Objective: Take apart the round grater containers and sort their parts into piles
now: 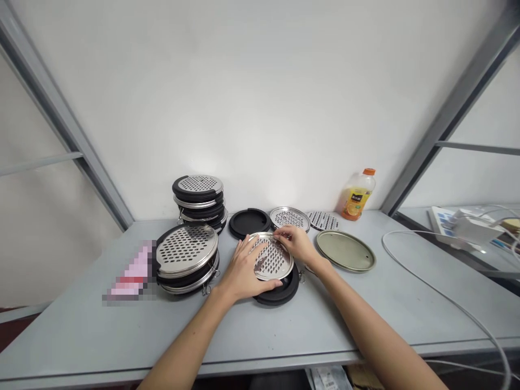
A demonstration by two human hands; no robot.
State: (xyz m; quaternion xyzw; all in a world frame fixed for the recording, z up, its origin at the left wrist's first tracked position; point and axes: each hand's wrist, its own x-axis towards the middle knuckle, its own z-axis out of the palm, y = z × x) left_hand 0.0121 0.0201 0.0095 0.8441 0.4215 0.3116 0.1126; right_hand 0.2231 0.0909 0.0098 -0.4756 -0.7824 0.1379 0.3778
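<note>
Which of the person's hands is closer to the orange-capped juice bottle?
Right. The right hand is at the far rim of the perforated metal disc, in front and left of the orange-capped juice bottle; the left hand is farther left, on the disc's left side.

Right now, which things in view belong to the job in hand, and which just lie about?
Likely the job:
perforated metal disc, touched by left hand and right hand
black round base beneath
stacked black-rimmed discs

Probably just lying about:
orange-capped juice bottle
white cable
</note>
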